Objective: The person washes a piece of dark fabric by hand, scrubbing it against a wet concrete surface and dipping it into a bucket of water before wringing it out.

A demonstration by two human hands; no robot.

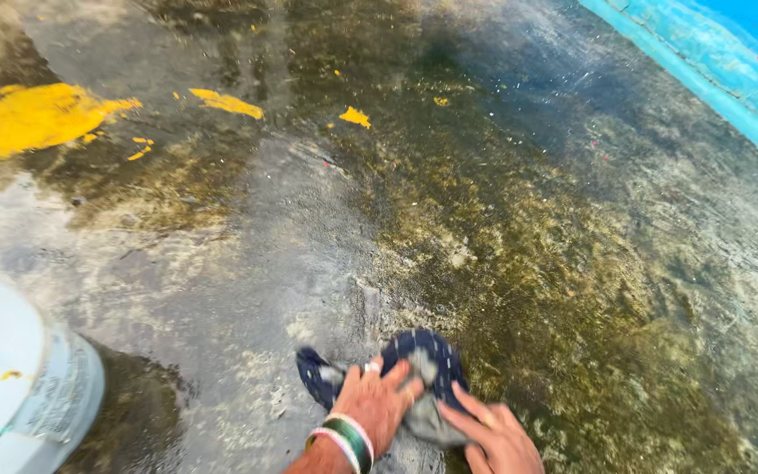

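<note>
head camera looks down, close.

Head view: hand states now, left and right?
Left hand: pressed on the dark blue dotted cloth, fingers curled over it, bangles at the wrist.
Right hand: fingers gripping the cloth's lower edge on the wet concrete floor.

The left hand wore a ring on one finger and green and white bangles at the wrist; the right hand was bare.
</note>
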